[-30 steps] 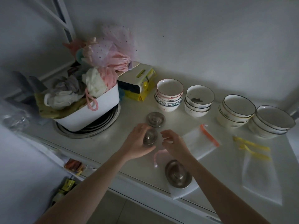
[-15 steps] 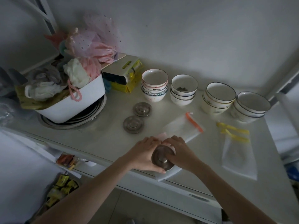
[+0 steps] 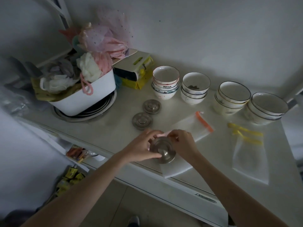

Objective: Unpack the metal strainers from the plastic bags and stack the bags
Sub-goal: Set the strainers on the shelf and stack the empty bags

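Round metal strainer (image 3: pixel 162 149) in its clear pink-zip plastic bag (image 3: pixel 176 167) — at the bench's (image 3: pixel 105 128) near edge, between your hands: left hand (image 3: pixel 141 147) clamped on its rim, right hand (image 3: pixel 183 145) pinching the zip.

Dim light, looking down at the worktop (image 3: pixel 105 128). My left hand (image 3: pixel 141 149) and right hand (image 3: pixel 182 145) both grip a metal strainer (image 3: pixel 161 149) still inside its plastic bag (image 3: pixel 177 169), at the near edge. Fingers pinch the bag's pink seal strip at the top. Two bare strainers (image 3: pixel 142 121) lie just beyond, one behind the other, flat on the worktop. To the right, an empty bag with an orange strip (image 3: pixel 195 126); further right, bags with yellow strips (image 3: pixel 249 154). Four stacks of bowls (image 3: pixel 165 83) line the wall. A white tub (image 3: pixel 88 97) heaped with cloths and netting sits at the far left.
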